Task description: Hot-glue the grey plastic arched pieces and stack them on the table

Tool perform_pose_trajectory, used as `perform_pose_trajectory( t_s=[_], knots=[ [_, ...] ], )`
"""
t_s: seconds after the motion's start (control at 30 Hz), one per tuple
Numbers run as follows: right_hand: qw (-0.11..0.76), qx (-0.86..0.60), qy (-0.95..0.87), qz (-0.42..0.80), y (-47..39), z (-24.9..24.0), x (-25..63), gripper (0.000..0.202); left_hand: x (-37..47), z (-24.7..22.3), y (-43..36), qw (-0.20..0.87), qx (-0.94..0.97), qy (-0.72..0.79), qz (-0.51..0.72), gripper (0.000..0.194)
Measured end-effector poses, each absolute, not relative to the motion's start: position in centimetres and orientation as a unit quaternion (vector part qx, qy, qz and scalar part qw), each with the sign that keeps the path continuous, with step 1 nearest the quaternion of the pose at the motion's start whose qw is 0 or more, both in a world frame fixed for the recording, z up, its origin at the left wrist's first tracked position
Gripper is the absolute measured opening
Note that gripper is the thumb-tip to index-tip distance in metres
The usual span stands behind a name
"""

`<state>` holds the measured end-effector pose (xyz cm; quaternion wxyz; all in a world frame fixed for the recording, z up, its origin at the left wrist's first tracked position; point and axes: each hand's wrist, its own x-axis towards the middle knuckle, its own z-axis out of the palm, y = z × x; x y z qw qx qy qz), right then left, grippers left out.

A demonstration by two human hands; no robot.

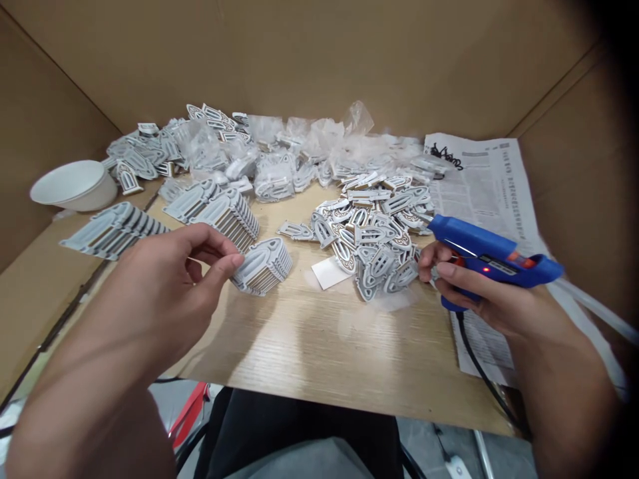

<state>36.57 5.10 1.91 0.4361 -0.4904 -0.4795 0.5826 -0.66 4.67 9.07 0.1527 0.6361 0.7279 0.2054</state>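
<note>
My right hand [479, 283] is wrapped round the grip of a blue hot glue gun [492, 249], its nozzle pointing left toward a loose heap of pieces. A red light glows on the gun's side. The fingertips of my left hand [194, 279] are pinched together at the left end of a short leaning stack [264, 266] of pale grey arched window-shaped pieces. What lies between those fingers, if anything, is hidden. Just behind are a larger stack [227, 216] and, farther left, a leaning row [112, 229] of similar pieces. The loose heap [374, 229] includes pieces with brown scrollwork.
A white bowl [74, 186] stands at the left. Clear plastic bags [314, 136] with more pieces line the back, before cardboard walls [319, 60]. Newspaper [492, 179] covers the right side, with a dark tangle [446, 156] on it. The gun's black cord [482, 366] runs down.
</note>
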Motion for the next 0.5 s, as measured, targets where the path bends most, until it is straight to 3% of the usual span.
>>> perform_pose_trajectory(
  t_s=[0.5],
  knots=[
    [0.430,-0.507,-0.483,0.570,5.0,1.9,36.8,0.022,1.0,9.2,4.4,0.142,0.616,0.745,0.214,0.032]
  ],
)
